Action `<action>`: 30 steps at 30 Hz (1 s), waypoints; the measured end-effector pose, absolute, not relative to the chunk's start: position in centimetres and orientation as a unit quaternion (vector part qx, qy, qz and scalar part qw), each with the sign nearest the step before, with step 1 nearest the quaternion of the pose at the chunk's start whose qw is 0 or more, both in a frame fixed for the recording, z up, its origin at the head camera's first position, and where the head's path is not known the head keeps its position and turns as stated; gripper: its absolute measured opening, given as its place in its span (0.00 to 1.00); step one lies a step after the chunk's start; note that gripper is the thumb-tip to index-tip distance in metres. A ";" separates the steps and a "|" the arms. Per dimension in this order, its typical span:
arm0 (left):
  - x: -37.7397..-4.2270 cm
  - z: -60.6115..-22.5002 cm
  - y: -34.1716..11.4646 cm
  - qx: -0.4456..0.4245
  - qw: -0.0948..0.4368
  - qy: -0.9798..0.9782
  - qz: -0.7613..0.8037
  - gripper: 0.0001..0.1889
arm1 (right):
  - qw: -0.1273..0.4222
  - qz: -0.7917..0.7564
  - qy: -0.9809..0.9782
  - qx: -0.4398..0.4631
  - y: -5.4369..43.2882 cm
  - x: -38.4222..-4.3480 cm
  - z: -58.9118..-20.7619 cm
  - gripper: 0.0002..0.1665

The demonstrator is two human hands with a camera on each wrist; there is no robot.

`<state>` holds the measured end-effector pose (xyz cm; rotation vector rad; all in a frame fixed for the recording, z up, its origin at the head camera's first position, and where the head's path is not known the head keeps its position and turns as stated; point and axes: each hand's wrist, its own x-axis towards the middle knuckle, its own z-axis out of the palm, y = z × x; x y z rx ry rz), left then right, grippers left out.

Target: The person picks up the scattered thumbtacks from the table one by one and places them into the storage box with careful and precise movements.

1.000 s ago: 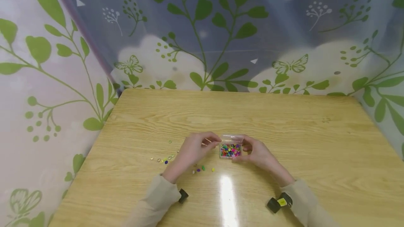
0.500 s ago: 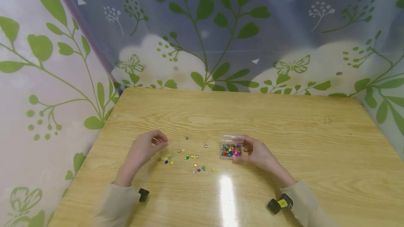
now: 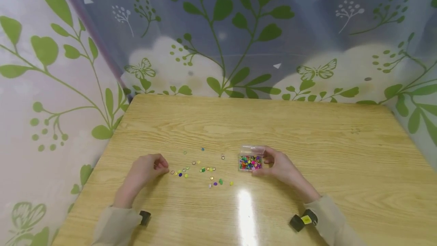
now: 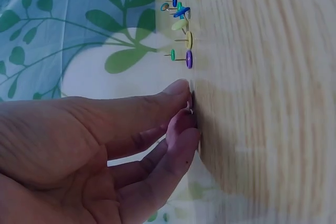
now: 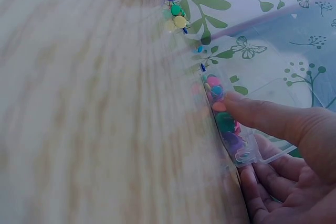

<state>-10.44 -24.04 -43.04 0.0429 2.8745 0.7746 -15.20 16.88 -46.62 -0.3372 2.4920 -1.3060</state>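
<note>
On the left of the table my left hand point(image 3: 145, 168) has its fingertips down at the wood, around a small thumbtack point(image 4: 189, 107) that is mostly hidden by thumb and fingers. My right hand point(image 3: 278, 166) grips a small clear plastic box point(image 5: 252, 157) at its right side, thumb in front and fingers behind. Its hinged lid point(image 3: 252, 149) stands up, and colourful thumbtacks point(image 3: 250, 161) fill the box. Between the hands, loose thumbtacks lie scattered, among them a purple one point(image 4: 189, 59), a blue one point(image 3: 203, 149) and a yellow one point(image 3: 231, 183).
The wooden table point(image 3: 324, 136) reaches back to a leaf-patterned curtain point(image 3: 191, 63), with another patterned wall point(image 3: 51, 98) at the left. Black wrist cameras point(image 3: 297, 222) sit at both sleeves. A bright light reflection point(image 3: 246, 215) shows on the front of the table.
My left hand has moved left from beside the box, past the loose thumbtacks, then down toward the leftmost one. My right hand and the box have stayed in place.
</note>
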 end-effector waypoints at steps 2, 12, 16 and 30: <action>-10.5 -43.1 -24.0 0.012 0.077 0.964 0.256 0.04 | 0.154 -0.459 0.867 -0.118 16.9 -15.2 -46.6 0.44; -10.7 -43.1 -23.9 -0.008 0.060 0.969 0.241 0.06 | 0.154 -0.459 0.867 -0.117 16.8 -15.1 -46.3 0.44; -10.9 -43.1 -23.7 -0.024 0.036 0.966 0.254 0.06 | 0.153 -0.458 0.868 -0.120 16.8 -15.1 -46.2 0.44; -11.6 -42.5 -19.0 0.019 0.015 0.951 0.308 0.05 | 0.156 -0.453 0.870 -0.113 16.8 -15.0 -46.1 0.44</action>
